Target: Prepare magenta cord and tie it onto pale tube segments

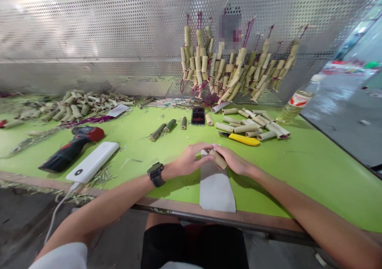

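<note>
Both hands meet at the middle of the green table, around a short bamboo tube [219,160]. My left hand [192,157], with a black watch [155,174] on its wrist, has its thumb and fingers on the tube's left end. My right hand [234,159] is closed around the tube's right side. Under them lies a pale grey strip of paper [217,191], reaching to the table's front edge. A yellow utility knife [244,139] lies just beyond my right hand, beside a group of cut bamboo tubes [247,126].
A cordless power tool [73,147] and a white power bank [93,162] with a cable lie on the left. Behind are a bamboo pile [73,106] and strung bamboo pieces [221,70] on a perforated metal panel [119,42]. A bottle [300,100] stands at right.
</note>
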Action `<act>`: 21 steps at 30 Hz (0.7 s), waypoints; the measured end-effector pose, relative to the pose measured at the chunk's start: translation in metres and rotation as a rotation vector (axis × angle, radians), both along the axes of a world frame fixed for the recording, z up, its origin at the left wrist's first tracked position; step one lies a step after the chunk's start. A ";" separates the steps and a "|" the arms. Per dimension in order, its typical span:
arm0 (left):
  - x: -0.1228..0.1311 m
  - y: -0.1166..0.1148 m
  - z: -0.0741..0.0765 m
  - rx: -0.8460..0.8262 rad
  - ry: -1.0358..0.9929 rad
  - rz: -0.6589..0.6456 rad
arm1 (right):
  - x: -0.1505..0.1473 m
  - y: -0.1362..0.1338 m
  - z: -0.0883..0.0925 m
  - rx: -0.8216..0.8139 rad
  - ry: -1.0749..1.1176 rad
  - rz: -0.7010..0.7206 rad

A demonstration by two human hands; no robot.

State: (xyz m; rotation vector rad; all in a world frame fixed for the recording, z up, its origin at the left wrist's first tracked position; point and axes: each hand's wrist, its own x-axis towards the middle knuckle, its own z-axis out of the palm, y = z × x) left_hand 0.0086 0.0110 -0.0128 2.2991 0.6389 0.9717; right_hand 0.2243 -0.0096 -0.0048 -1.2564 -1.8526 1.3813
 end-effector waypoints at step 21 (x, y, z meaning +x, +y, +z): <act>-0.004 -0.001 0.000 0.253 0.086 0.041 | 0.003 0.007 -0.002 0.028 -0.086 0.021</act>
